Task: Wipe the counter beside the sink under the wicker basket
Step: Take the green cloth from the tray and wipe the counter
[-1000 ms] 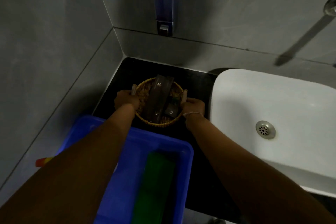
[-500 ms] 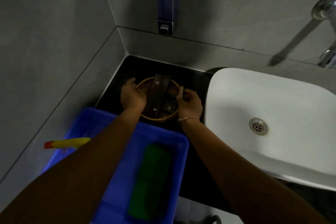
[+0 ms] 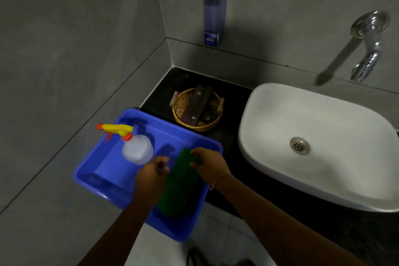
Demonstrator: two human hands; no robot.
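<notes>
The round wicker basket point(image 3: 197, 110), holding dark flat packets, stands alone on the black counter point(image 3: 234, 112) left of the white sink point(image 3: 319, 136). Nearer me, a blue plastic tub point(image 3: 112, 170) holds a folded green cloth point(image 3: 178, 188). My right hand point(image 3: 210, 167) is at the cloth's far end with its fingers curled over the edge. My left hand point(image 3: 151, 176) hovers over the tub just left of the cloth, fingers loosely bent, holding nothing.
A clear spray bottle point(image 3: 137, 149) with a yellow and orange trigger stands in the tub's left half. A soap dispenser point(image 3: 212, 15) hangs on the grey wall above the basket. A chrome tap point(image 3: 367, 49) sticks out over the sink. Walls close the counter's left and back.
Both hands have let go of the basket's handles and drawn back to the blue tub. The right hand now rests on the green cloth. The view has pulled back and tilted up.
</notes>
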